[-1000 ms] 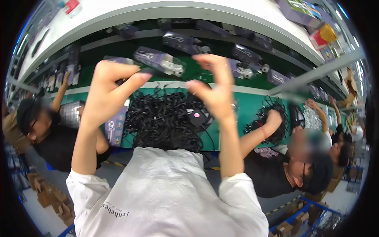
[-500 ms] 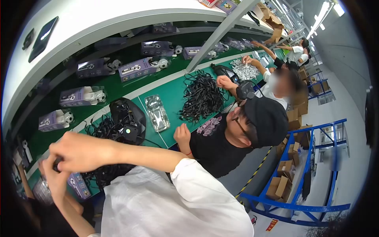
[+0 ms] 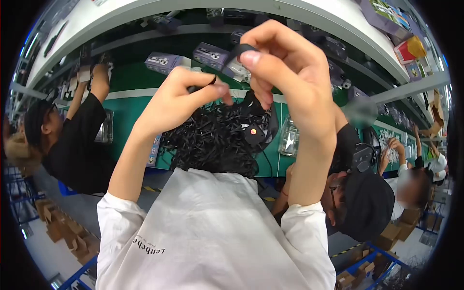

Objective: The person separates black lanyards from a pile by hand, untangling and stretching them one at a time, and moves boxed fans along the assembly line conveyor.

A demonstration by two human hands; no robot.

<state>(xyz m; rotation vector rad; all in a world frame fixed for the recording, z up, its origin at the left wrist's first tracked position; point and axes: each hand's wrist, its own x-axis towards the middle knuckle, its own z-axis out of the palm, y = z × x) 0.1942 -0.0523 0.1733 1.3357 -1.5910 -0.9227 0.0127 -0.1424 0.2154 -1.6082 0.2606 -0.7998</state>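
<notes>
Both of my hands are raised above the green worktop. My right hand [image 3: 295, 72] pinches a short black strap [image 3: 239, 53] between thumb and forefinger. Lower and to its left, my left hand [image 3: 176, 99] is closed with its fingers curled on a dark piece that looks like black strap; whether it is the same strap I cannot tell. Below the hands lies a tangled pile of black straps [image 3: 208, 137]. On the right of that pile rests a small black box [image 3: 254, 132] with a round sticker.
A clear plastic tray [image 3: 289, 137] lies right of the pile. Purple boxes [image 3: 166, 63] stand on the green belt beyond, beneath a white shelf [image 3: 159, 21]. Co-workers sit close on both sides, one in a black cap [image 3: 365, 205] at the right.
My view has swung left to face the worktop squarely. My hands, close together at the left before, are now apart above the pile, with the black strap showing in the right one.
</notes>
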